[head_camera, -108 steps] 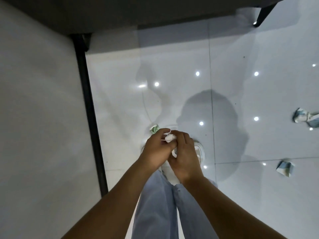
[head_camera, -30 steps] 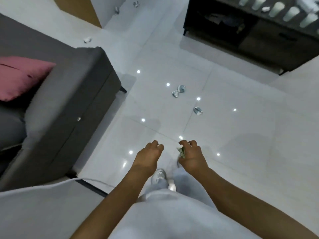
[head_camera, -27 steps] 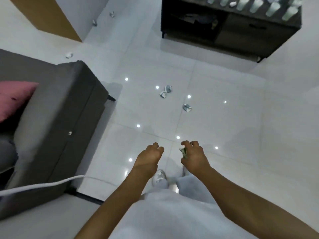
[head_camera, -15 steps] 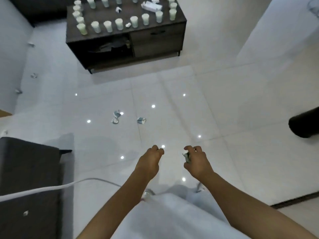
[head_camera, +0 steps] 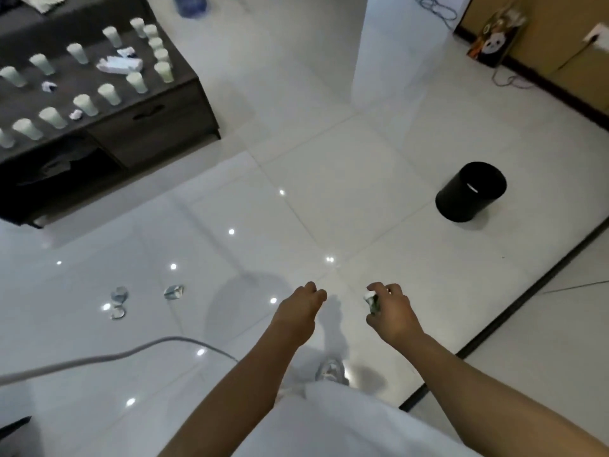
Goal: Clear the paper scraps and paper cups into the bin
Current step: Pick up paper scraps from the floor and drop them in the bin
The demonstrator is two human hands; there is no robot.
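Two hands are in view. The right hand (head_camera: 392, 313) pinches one crumpled paper scrap (head_camera: 371, 301) between curled fingers. The left hand (head_camera: 298, 313) is beside it, apart, fingers loosely curled and holding nothing. One white cable (head_camera: 99, 359) crosses the floor (head_camera: 346, 179) left of the left hand. Farther left lie three floor scraps (head_camera: 173, 291) in a loose group. One black bin (head_camera: 469, 196) stands upright ahead and right of the right hand, with bare tile between them. A dark floor strip (head_camera: 527, 291) runs diagonally right of the right hand. Far left ahead, one dark bench (head_camera: 148, 127) carries at least sixteen paper cups (head_camera: 108, 94) and several scraps; its corner edges the open floor.
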